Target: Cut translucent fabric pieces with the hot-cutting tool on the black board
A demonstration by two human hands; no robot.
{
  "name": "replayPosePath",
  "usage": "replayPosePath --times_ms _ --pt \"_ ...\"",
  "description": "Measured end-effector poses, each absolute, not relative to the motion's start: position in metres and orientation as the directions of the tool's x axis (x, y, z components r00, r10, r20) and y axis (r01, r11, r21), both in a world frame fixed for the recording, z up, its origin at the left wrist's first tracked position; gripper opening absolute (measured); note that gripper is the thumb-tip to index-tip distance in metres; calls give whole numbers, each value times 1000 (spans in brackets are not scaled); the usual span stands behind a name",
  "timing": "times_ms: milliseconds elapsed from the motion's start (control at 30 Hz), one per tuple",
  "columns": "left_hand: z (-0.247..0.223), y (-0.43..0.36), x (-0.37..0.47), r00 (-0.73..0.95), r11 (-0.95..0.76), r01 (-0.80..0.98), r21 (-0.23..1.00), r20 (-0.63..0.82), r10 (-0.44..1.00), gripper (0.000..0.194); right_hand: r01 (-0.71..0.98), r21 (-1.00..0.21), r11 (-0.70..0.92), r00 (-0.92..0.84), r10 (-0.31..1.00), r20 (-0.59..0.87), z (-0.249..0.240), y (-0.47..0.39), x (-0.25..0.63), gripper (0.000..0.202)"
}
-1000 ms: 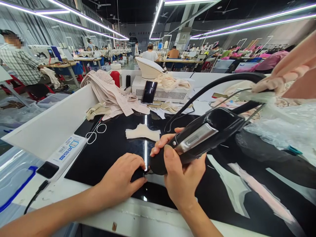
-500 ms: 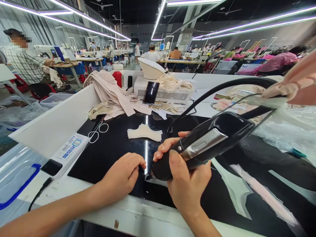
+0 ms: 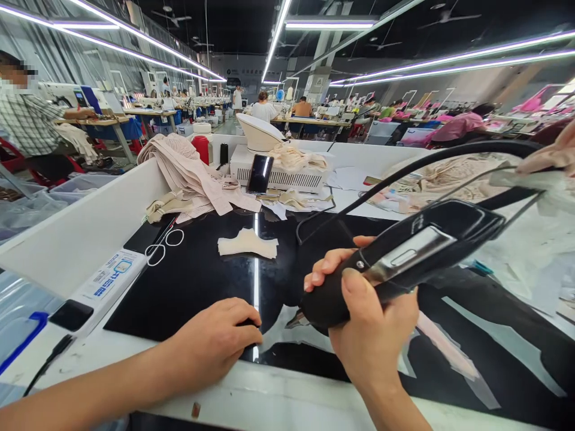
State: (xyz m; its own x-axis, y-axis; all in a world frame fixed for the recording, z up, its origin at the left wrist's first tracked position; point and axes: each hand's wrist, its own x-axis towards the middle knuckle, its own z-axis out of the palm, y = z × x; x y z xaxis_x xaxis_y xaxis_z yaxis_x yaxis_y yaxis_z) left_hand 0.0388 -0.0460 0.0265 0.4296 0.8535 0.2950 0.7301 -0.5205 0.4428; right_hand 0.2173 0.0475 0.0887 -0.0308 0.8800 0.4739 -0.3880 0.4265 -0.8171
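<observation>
My right hand (image 3: 372,311) is wrapped round a black corded handheld tool (image 3: 404,251) with a silver plate on its side. Its pointed metal tip (image 3: 297,320) is down at a thin, whitish sheer fabric piece (image 3: 281,335) on the black table mat. My left hand (image 3: 211,335) rests at the front of the mat with fingers curled, thumb and index at the left end of that piece. The exact pinch is partly hidden. Farther back lies a small cream fabric piece (image 3: 248,244).
Pale fabric strips (image 3: 179,167) are heaped at the back left, near a phone (image 3: 260,173) and red thread spool (image 3: 201,148). On the left lie a white box (image 3: 110,278) and white-handled scissors (image 3: 164,245). Pink (image 3: 444,344) and sheer pieces lie right. The tool's cable (image 3: 431,155) arches overhead.
The view has swung slightly right. My left fingers have come to the sheer piece's left end, and the piece now shows more between my hands. My right hand still holds the tool.
</observation>
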Motion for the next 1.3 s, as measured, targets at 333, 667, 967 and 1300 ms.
replayPosePath --times_ms 333,667,967,1300 --pt "52 13 31 611 -608 579 543 206 765 37 -331 -809 485 -7 856 516 82 52 224 34" --pt "39 18 33 654 -552 550 626 89 752 54 -368 -793 485 1 853 521 80 53 217 40" --pt "36 17 37 629 -571 542 616 154 762 62 -408 -779 476 -12 850 526 75 54 211 39" --pt "35 18 38 626 -561 550 618 139 767 71 -384 -797 466 -7 862 507 75 52 211 34"
